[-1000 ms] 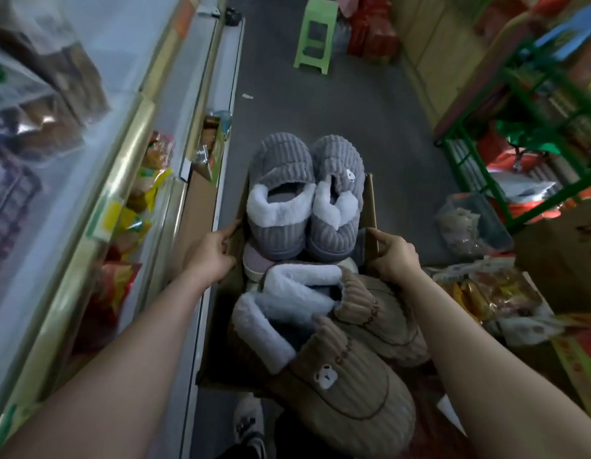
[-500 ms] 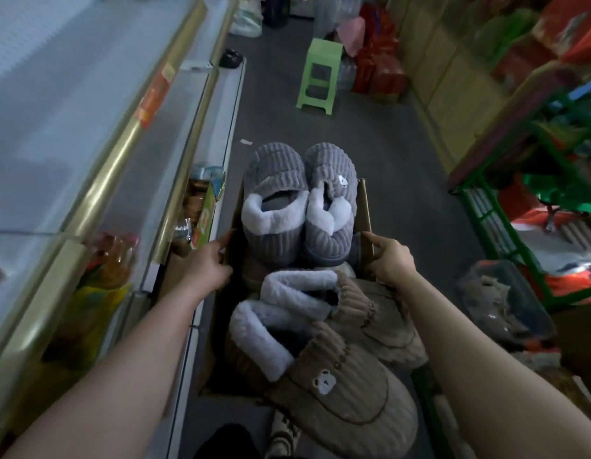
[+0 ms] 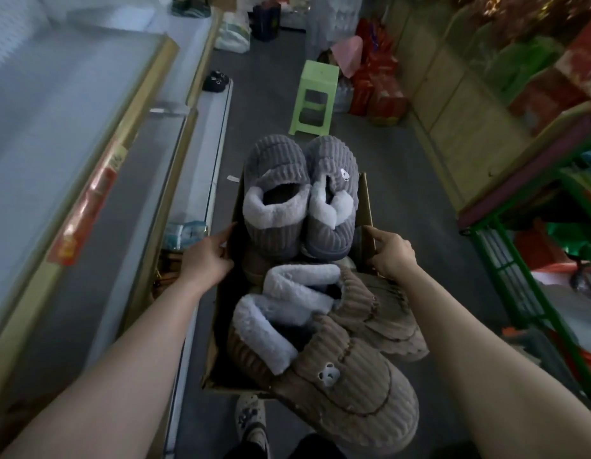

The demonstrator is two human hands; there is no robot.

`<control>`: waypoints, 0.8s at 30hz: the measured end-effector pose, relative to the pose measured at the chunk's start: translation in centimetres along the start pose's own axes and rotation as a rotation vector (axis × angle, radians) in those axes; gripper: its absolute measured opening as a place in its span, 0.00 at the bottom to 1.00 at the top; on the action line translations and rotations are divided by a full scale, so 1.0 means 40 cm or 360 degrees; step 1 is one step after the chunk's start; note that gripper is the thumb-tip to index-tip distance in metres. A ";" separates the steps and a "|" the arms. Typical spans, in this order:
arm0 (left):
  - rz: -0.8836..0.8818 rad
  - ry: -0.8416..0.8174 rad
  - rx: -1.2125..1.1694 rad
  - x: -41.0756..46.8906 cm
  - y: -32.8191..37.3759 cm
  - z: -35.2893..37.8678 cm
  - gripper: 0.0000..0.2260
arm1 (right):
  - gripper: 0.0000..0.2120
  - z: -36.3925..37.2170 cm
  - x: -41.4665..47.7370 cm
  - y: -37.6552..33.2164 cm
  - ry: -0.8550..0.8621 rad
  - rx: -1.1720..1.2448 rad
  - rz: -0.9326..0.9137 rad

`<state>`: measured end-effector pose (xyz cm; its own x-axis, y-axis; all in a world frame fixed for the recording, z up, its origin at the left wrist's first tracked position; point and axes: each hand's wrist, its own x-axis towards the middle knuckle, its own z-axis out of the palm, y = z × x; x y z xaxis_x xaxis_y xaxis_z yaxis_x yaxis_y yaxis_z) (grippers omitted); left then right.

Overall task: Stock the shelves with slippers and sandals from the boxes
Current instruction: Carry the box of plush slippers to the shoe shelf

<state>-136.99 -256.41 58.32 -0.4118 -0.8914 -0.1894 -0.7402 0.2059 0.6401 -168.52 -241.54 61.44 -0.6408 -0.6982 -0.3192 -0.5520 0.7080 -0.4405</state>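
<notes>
Head view: left hand (image 3: 206,256), right hand (image 3: 391,251), grips curled round opposite walls of brown cardboard box (image 3: 365,200), balancing overfull load: grey corduroy slippers (image 3: 274,193), brown corduroy slippers (image 3: 340,379).

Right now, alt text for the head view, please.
The left hand and right hand grip opposite sides of a cardboard box heaped with grey slippers and brown slippers, above a shop aisle; a green stool stands ahead, shelves on the left.
</notes>
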 end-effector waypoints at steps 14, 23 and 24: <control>-0.0071 -0.0024 0.0105 0.760 0.225 -0.023 0.31 | 0.36 -0.159 0.756 -0.193 -0.0033 0.0028 0.0011; -0.0099 0.0059 0.0094 1.220 0.385 -0.033 0.33 | 0.36 -0.324 1.253 -0.337 -0.0066 -0.0047 -0.0024; -0.0096 0.0060 0.0101 1.274 0.397 -0.036 0.33 | 0.36 -0.336 1.306 -0.353 -0.0066 -0.0052 -0.0028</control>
<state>-168.99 -299.15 59.91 -0.3461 -0.9172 -0.1973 -0.7956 0.1755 0.5799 -201.38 -286.60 62.25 -0.6083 -0.7140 -0.3466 -0.5807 0.6981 -0.4189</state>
